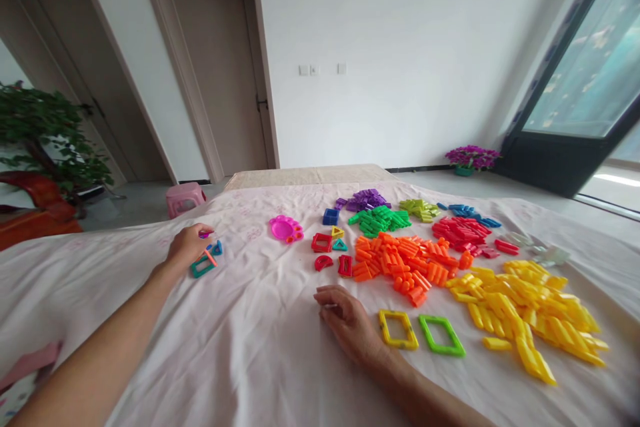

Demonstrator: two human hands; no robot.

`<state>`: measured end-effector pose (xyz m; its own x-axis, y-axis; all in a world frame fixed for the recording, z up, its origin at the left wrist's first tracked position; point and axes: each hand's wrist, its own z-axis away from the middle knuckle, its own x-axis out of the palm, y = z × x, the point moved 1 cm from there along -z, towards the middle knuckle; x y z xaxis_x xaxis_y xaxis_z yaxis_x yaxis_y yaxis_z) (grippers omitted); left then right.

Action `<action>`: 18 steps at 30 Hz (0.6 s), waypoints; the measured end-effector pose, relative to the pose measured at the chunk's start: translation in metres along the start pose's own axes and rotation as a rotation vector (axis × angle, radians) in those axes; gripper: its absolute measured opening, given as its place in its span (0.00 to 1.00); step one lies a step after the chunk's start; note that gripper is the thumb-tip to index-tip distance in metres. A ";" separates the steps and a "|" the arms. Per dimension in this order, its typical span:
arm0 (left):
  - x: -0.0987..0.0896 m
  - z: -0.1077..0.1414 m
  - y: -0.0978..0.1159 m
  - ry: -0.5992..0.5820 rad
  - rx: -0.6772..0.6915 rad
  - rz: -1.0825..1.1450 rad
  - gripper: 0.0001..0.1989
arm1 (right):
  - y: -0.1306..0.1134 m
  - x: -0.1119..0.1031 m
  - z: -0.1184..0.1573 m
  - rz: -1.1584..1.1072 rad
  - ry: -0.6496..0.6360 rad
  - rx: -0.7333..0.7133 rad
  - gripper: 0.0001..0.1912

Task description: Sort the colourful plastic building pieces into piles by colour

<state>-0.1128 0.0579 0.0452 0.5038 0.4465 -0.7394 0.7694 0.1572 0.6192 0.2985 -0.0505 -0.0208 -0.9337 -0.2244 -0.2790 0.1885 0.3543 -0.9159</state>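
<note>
Head view showed me the cloth (pixel 240 347) spread wide, and most of the sorting looked done to my eye: the pieces lay grouped by colour, the yellow pile (pixel 530 310) largest at the right, then the orange pile (pixel 400 263) in the middle, the red pile (pixel 460 232) behind it, the green pile (pixel 380 219), and the small purple pile (pixel 364 199) farthest back. What seemed left, as I judged it, was the handful of loose frames: a red-and-yellow cluster (pixel 330 243) just left of the orange, a yellow frame (pixel 398 329) and a green frame (pixel 442 335) side by side near me. My left hand (pixel 189 244) reached far out to the left, fingers curled and pinching a small purple piece (pixel 205 234), with a teal frame (pixel 203 265) and a few other pieces lying just beneath and touching it. My right hand (pixel 350 323) rested on the cloth just left of the yellow frame, fingers loosely bent and lying together; I could not tell whether anything sat under them. A pink tray (pixel 285 228) lay apart between the two.
</note>
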 end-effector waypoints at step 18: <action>0.162 0.037 0.115 -0.209 0.513 -0.333 0.15 | -0.003 -0.001 -0.002 -0.018 -0.003 -0.026 0.16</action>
<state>0.0715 0.1159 -0.0129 0.2321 0.2577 -0.9379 0.9615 -0.2068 0.1811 0.2979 -0.0496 -0.0171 -0.9361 -0.2337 -0.2630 0.1632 0.3738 -0.9130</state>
